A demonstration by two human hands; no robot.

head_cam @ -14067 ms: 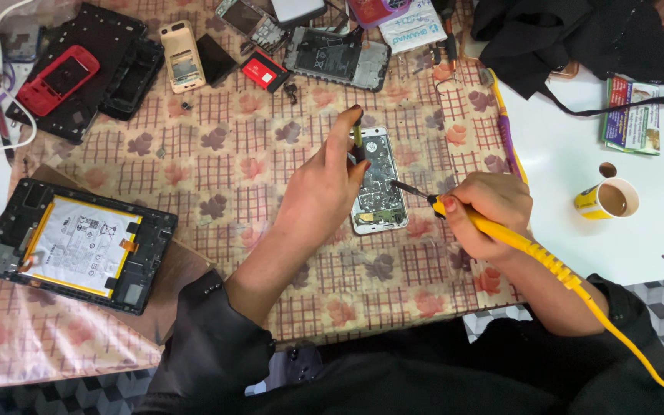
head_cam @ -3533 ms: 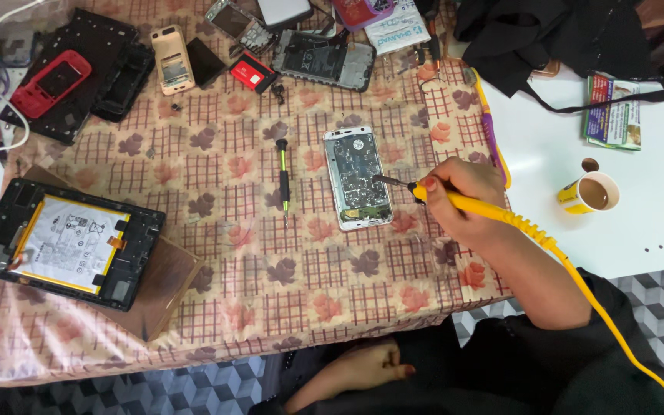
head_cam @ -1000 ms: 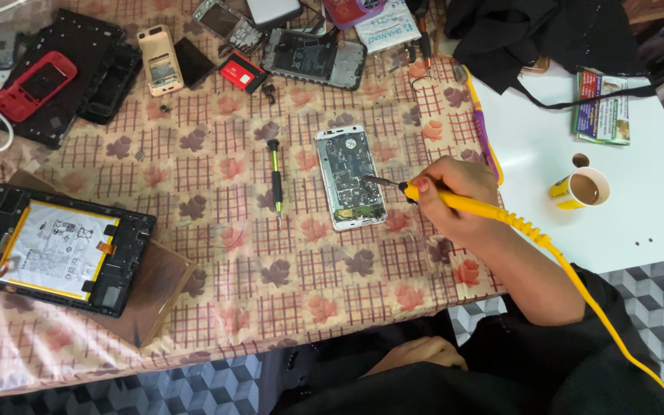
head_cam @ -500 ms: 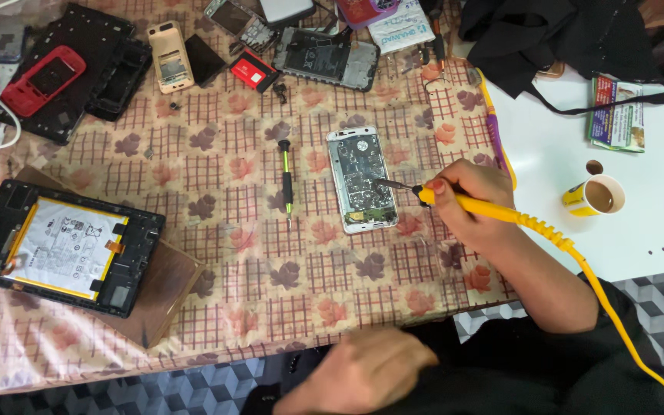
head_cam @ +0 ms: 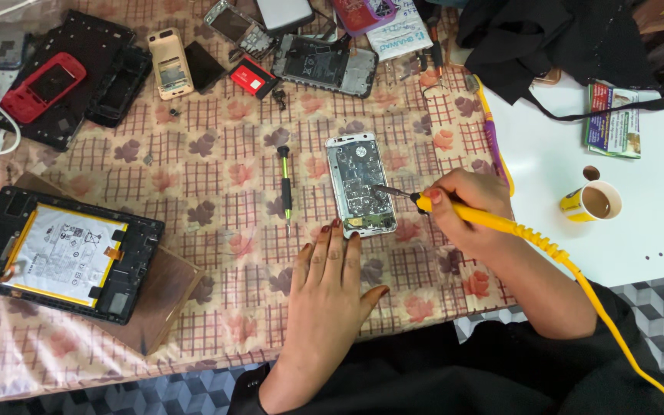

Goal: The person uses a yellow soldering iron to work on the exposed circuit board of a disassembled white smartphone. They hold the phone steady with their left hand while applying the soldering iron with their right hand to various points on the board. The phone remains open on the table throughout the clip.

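Note:
An opened phone (head_cam: 360, 184) with its circuit board showing lies on the checked floral tablecloth (head_cam: 217, 154). My right hand (head_cam: 466, 211) grips a yellow soldering iron (head_cam: 493, 223), whose tip rests on the board's right side. My left hand (head_cam: 330, 280) lies flat on the cloth, fingers together, its fingertips at the phone's near edge. It holds nothing. A green and black screwdriver (head_cam: 285, 184) lies just left of the phone.
An opened tablet (head_cam: 59, 253) sits at the left on a brown board. Several phone shells and parts (head_cam: 63, 77) crowd the far edge. A cup of tea (head_cam: 593, 201) and a booklet (head_cam: 612, 119) stand on the white table at right. Black cloth (head_cam: 555, 46) lies behind.
My left hand has come up from my lap onto the cloth, reaching the phone's near edge. The soldering iron stays on the board.

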